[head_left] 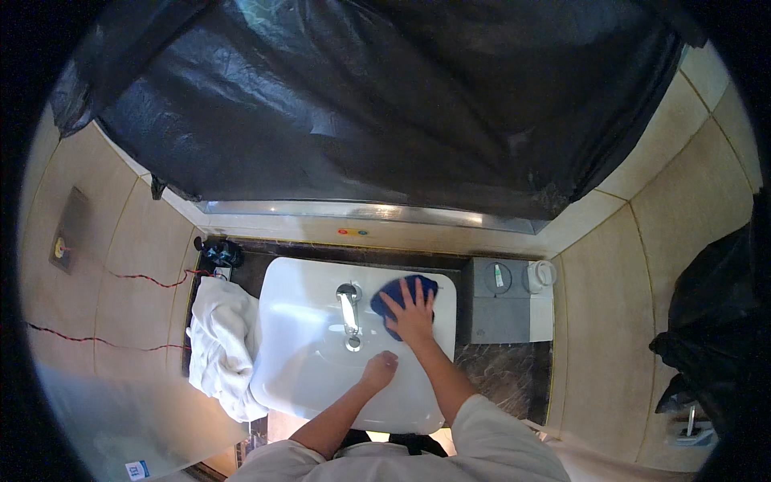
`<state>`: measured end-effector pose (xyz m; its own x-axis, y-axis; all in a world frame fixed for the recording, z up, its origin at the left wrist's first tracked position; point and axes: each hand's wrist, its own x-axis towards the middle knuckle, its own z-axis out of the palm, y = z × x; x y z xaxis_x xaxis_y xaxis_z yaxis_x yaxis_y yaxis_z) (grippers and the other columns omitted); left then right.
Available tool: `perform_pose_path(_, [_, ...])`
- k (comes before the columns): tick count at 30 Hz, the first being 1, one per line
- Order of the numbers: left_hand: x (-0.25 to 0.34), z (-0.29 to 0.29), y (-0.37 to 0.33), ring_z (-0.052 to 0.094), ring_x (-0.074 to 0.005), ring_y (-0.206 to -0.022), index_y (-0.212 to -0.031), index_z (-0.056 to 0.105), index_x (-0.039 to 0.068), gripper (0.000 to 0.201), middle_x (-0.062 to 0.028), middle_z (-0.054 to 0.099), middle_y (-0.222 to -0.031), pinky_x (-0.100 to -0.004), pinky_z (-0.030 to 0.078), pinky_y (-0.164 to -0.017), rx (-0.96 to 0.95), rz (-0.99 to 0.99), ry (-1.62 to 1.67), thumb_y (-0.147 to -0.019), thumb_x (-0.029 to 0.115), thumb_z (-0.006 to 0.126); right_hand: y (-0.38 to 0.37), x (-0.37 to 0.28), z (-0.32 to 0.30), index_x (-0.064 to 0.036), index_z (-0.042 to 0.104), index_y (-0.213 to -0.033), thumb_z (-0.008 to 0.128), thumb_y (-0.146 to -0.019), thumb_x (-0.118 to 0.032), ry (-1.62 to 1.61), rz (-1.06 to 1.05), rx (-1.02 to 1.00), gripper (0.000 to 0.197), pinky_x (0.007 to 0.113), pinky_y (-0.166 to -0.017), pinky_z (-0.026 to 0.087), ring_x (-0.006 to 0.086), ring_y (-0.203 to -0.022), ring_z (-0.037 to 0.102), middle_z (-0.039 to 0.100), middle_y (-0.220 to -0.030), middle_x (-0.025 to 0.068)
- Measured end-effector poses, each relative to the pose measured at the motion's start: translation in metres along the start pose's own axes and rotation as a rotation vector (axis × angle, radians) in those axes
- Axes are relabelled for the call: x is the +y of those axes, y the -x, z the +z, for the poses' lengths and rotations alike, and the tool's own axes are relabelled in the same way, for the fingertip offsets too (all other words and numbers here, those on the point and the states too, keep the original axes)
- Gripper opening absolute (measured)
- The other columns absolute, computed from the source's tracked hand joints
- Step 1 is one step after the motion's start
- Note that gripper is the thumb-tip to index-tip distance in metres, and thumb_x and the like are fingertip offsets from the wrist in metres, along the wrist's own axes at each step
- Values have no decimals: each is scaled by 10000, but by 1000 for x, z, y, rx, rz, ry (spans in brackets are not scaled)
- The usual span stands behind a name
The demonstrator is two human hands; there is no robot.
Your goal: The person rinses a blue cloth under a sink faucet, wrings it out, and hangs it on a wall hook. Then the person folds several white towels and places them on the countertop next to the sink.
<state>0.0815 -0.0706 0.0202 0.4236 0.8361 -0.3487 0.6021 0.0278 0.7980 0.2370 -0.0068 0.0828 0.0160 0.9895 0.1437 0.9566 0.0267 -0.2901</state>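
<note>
Just below right of frame centre, I am pressing the spread right hand (412,315) onto the dark blue cloth (393,288) beneath it, holding the left hand (380,371) clenched lower over the sink (307,321).

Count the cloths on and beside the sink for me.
2: a dark blue cloth under the right hand, on the back right of the sink, and a white cloth bunched at its left. More could hide in the folds.

sink (293,345) on counter (514,377); towel (221,337) left of sink, box (502,321) right; tap (349,309) toward sink's back; cloth (393,290) right of tap, under right hand (414,318); left hand (380,371) nearer front.
</note>
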Motion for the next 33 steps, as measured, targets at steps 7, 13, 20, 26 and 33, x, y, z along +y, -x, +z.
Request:
perform_pose_path(7, [0, 28, 6, 625, -341, -826, -916, 627, 24, 170, -182, 646, -886, -394, 500, -757, -65, 148, -63, -804, 134, 561, 119, 5, -34, -304, 509, -1259, 725, -662, -318, 185, 76, -154, 635, 631, -1013, 198, 431, -1322, 206, 253, -1457, 135])
perform_pose_path(13, [-6, 27, 30, 606, -399, -822, -816, 647, 0, 242, -240, 627, -859, -476, 478, -766, -539, 115, -376, -736, 202, 540, 206, -49, -15, -155, 663, -1019, 670, -677, -334, 109, 49, -264, 386, 608, -1046, 156, 376, -1326, 238, 374, -1387, 152])
perform_pose_path(20, [-38, -3, 51, 590, -392, -782, -827, 607, 2, 181, -214, 620, -812, -474, 469, -716, -215, 158, -123, -790, 164, 536, 143, -15, 34, -182, 681, -954, 635, -683, -212, 210, -181, -186, 276, 571, -1031, 209, 360, -1241, 369, 525, -1230, 146])
perform_pose_path(26, [-68, -31, 70, 598, -363, -765, -857, 595, 1, 177, -191, 623, -828, -438, 478, -709, -121, 86, -115, -798, 164, 559, 95, -44, 47, -36, 497, -1184, 520, -685, 11, -213, 359, 232, 502, 480, -997, 276, 373, -1120, 413, 480, -1177, 197])
perform_pose_path(33, [-77, -67, 89, 628, -292, -791, -936, 601, 1, 171, -168, 639, -858, -374, 489, -724, 5, -52, 128, -824, 126, 567, 28, -114, 128, 108, 276, -1279, 535, -747, 44, -563, 852, 760, 595, 461, -1021, 257, 399, -1147, 366, 367, -1217, 259])
